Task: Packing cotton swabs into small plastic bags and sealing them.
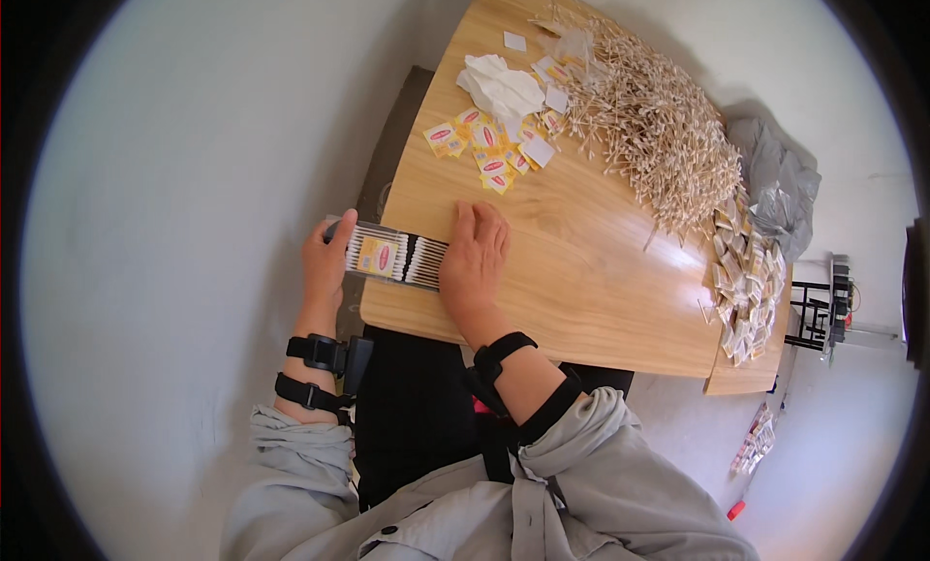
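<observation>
A narrow, clear-sided tray [392, 281] of cotton swabs lies across the left edge of the table, its left part jutting past it. White swabs [424, 262] fill it in two groups with a dark gap between them. On the left group rests a small yellow-and-white printed card [377, 257]. My left hand [324, 268] grips the tray's outer left end, with a finger and thumb at its rim. Over the right end lies my right hand [474, 261], palm down, fingers stretched away from me onto the tabletop. Its thumb and that end of the tray are hidden.
On the wooden table [572, 280] are scattered yellow cards [489, 159], a crumpled white sheet [502, 88] and a large heap of loose swabs [659, 115]. Filled packs [746, 290] pile up at the right, beside a grey plastic bag [775, 178]. A wall [194, 222] stands close on my left.
</observation>
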Tool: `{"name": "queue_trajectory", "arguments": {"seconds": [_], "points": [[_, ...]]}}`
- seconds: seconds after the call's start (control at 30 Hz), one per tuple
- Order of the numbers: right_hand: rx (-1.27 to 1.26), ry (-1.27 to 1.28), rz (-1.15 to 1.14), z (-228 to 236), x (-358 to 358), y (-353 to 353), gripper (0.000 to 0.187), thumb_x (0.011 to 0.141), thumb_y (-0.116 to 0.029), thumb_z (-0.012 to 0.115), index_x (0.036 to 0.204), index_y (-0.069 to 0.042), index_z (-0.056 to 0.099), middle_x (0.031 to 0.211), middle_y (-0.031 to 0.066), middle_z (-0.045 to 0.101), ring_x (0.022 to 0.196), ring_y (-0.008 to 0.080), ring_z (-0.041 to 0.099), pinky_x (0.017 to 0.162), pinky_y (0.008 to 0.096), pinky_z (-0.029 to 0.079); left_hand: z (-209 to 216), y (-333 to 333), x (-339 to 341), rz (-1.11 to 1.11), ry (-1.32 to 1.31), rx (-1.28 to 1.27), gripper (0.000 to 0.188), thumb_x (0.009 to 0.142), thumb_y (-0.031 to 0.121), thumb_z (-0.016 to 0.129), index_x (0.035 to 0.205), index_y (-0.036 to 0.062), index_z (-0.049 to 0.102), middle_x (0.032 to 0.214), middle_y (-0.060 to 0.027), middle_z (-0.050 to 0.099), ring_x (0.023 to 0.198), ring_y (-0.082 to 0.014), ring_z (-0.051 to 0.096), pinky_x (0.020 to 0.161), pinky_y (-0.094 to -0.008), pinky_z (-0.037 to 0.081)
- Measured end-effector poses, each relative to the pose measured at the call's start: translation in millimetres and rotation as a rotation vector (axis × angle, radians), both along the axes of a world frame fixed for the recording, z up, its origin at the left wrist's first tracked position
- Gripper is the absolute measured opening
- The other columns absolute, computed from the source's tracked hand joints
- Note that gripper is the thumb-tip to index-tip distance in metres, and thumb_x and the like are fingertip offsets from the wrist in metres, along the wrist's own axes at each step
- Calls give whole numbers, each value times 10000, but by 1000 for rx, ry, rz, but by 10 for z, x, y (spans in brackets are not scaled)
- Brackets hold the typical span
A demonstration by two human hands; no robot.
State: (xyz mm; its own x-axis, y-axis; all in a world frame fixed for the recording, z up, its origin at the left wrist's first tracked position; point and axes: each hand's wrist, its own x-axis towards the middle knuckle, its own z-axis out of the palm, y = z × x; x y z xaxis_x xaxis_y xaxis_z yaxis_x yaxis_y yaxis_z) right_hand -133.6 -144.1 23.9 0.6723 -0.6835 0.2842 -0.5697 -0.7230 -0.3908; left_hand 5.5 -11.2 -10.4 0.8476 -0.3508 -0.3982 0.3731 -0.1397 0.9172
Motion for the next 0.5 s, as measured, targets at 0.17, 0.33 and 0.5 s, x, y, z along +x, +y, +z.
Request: {"name": "queue_trajectory", "arguments": {"seconds": [0.17,0.33,0.5], "points": [[39,-17,21,20,4,-5,423,847,-41,438,1267,-17,484,1244,162,436,1277,336,364,1122,476,230,-51,-16,-10,60,116,-117,355,857,378,707,890,30,651,788,16,609,712,-67,545,670,-226,447],[-81,-68,28,32,23,-7,361,849,-21,457,1205,3,509,1193,185,468,1175,371,422,1037,432,322,-158,-5,-7,4,206,-291,347,863,351,705,924,17,640,833,-16,632,742,-85,580,693,-239,475],[12,-29,33,16,45,20,421,842,-33,439,1260,1,478,1238,169,444,1275,342,372,1122,477,233,-164,0,-29,30,265,-320,356,868,340,702,936,-1,630,843,-30,637,741,-96,589,691,-249,487]]}}
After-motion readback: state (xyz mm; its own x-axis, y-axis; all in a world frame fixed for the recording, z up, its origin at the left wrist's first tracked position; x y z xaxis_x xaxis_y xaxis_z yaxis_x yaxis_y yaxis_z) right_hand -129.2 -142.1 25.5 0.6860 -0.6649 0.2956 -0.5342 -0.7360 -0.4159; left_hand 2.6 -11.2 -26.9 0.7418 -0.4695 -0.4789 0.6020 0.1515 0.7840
